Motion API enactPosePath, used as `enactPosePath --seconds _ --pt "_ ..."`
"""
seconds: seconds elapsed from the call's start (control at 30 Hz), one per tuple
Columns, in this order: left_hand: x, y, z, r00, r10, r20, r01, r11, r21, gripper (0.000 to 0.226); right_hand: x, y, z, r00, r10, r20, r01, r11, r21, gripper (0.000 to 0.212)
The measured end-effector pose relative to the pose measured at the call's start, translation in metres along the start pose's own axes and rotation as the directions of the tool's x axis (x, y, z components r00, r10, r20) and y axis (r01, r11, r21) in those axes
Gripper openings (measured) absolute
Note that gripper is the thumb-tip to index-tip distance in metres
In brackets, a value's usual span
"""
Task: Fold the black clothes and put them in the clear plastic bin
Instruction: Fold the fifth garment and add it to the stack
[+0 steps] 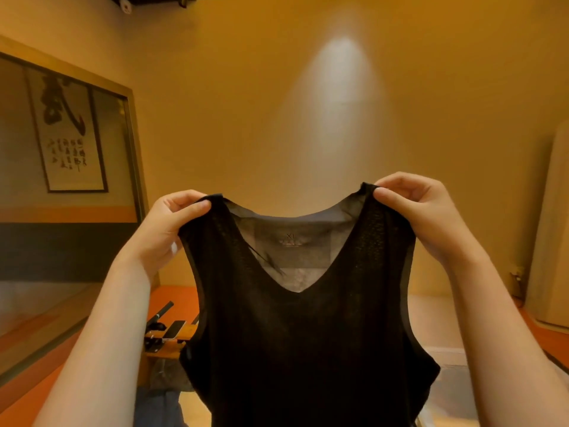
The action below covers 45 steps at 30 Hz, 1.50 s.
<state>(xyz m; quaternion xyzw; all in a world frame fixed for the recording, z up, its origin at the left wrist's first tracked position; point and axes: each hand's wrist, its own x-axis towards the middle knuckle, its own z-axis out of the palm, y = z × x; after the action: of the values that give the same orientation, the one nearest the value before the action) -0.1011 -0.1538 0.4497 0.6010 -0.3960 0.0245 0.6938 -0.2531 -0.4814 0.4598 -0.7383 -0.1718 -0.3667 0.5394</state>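
A black mesh tank top (pixel 308 334) hangs spread out in front of me, V-neck facing me, with an XL label inside the back of the collar. My left hand (pixel 166 229) pinches its left shoulder strap and my right hand (pixel 421 217) pinches the right strap, both raised at about the same height. The lower hem runs out of the frame at the bottom. A pale translucent surface (pixel 455 380) shows at the lower right behind the top; whether it is the plastic bin cannot be told.
A wooden stand with dark tools (pixel 167 334) sits low on the left behind the garment. A framed calligraphy scroll (pixel 67 131) hangs on the left wall. A blue-grey cloth (pixel 160 408) lies at the bottom left. A plain yellow wall is ahead.
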Motion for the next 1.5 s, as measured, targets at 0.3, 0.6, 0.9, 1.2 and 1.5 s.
enactPosePath --seconds 0.3,0.6,0.9,1.2,1.5 --pt "0.027 -0.052 0.008 0.980 -0.194 -0.048 0.199 0.967 0.156 0.041 0.005 0.071 0.009 0.951 0.295 0.089 -0.282 0.950 -0.137 0.013" --pt "0.000 -0.240 0.006 0.838 -0.478 -0.264 0.546 0.750 0.373 0.006 -0.070 0.269 0.064 0.782 0.611 -0.120 -0.614 0.723 -0.316 0.013" --pt "-0.031 -0.375 -0.010 0.747 -0.599 -0.290 0.648 0.554 0.523 0.009 -0.112 0.365 0.093 0.697 0.673 -0.247 -0.672 0.492 -0.554 0.010" --pt "-0.007 -0.446 -0.017 0.696 -0.663 -0.276 0.651 0.420 0.631 0.011 -0.113 0.427 0.121 0.607 0.725 -0.325 -0.762 0.416 -0.497 0.010" --pt "-0.057 -0.494 -0.002 0.664 -0.744 -0.075 0.532 0.399 0.747 0.062 -0.162 0.456 0.165 0.498 0.844 -0.197 -0.779 0.336 -0.529 0.047"
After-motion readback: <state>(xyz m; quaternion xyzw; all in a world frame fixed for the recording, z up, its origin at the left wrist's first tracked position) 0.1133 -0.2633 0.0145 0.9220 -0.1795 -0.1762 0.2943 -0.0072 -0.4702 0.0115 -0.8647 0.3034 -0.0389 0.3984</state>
